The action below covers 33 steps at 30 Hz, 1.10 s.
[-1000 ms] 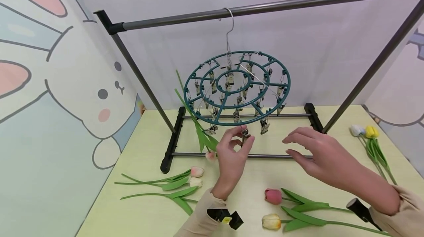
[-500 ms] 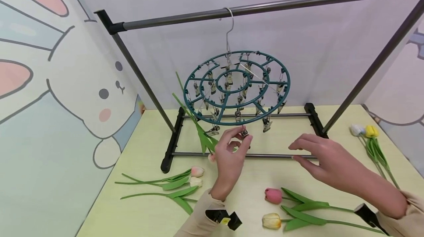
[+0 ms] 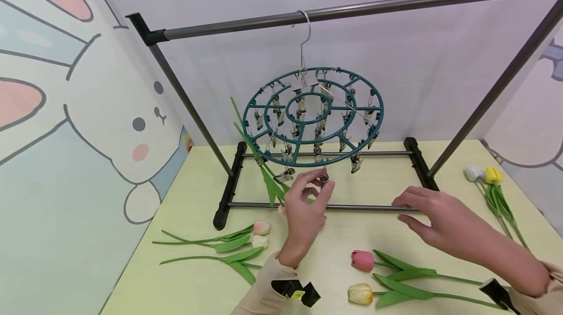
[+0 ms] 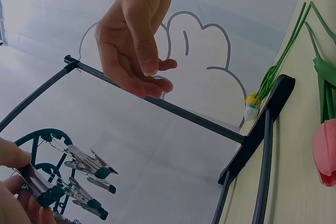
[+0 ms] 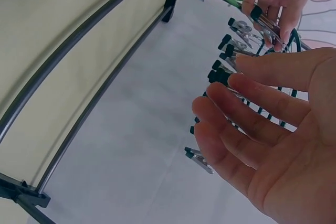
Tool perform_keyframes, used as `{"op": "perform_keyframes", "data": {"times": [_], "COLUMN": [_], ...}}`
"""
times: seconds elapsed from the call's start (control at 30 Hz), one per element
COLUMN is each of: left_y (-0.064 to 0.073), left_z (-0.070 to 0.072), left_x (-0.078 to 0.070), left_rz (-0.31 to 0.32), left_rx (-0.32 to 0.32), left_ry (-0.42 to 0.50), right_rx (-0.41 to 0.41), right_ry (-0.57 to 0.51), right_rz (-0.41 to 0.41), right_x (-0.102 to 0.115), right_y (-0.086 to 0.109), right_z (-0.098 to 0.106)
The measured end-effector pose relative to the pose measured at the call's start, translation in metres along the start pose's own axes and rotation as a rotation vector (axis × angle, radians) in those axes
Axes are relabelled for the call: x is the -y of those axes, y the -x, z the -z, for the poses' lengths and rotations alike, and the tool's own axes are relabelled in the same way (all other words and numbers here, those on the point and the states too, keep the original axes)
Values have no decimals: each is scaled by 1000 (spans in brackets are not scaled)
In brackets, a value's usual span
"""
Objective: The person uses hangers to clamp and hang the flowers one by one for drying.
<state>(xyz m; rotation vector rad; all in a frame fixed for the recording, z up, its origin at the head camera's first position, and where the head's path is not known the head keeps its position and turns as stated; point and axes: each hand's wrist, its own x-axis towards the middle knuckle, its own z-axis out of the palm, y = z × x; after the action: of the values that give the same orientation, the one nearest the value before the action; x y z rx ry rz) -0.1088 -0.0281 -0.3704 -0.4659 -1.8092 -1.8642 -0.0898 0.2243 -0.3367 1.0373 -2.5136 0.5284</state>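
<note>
At the front rim of a round green clip hanger [image 3: 293, 144], my left hand [image 3: 305, 214] pinches one metal clip [image 4: 39, 184] between thumb and fingers. Nothing is seen in that clip's dark-tipped end in the left wrist view. My right hand [image 3: 448, 219] hovers to the right of the hanger, fingers relaxed and slightly bent, holding nothing. Just left of my left hand, an artificial tulip [image 3: 271, 185] hangs head-down at the hanger's left side; its pale pink bloom is partly behind that hand. Several other metal clips [image 3: 356, 163] dangle from the rings.
A dark metal rack [image 3: 352, 11] carries the hanger by its hook. On the pale table [image 3: 211, 290] lie light tulips [image 3: 260, 241] at left, a pink tulip [image 3: 362, 260] and a cream tulip [image 3: 360, 294] at front right, and white and yellow tulips [image 3: 493, 175] at far right.
My right hand has drifted right and a little down, away from the hanger. The left hand keeps its pinch on the clip, nearly in place. The hanger and its clips have shifted slightly.
</note>
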Motion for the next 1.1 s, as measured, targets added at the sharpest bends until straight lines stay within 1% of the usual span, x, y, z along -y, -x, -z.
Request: {"op": "perform_keyframes", "data": {"times": [0.3,0.5,0.9,1.1], "left_y": [0,0,0,1], "left_z": [1,2,2,2], "left_x": [-3,-3,-2,-2], "left_rz": [17,11,10,20], "left_rx": [7,-1,-2,3], "left_ry": [23,25,27,46], "right_rx": [87,146,223,342], "right_ry": [15,8,-32,-65], "right_rz": [-57,-87,-94,-149], "right_x": [-4,-11,-27,-36], "right_y": [11,20,39,49], "right_z": [-3,-6,-14,-19]}}
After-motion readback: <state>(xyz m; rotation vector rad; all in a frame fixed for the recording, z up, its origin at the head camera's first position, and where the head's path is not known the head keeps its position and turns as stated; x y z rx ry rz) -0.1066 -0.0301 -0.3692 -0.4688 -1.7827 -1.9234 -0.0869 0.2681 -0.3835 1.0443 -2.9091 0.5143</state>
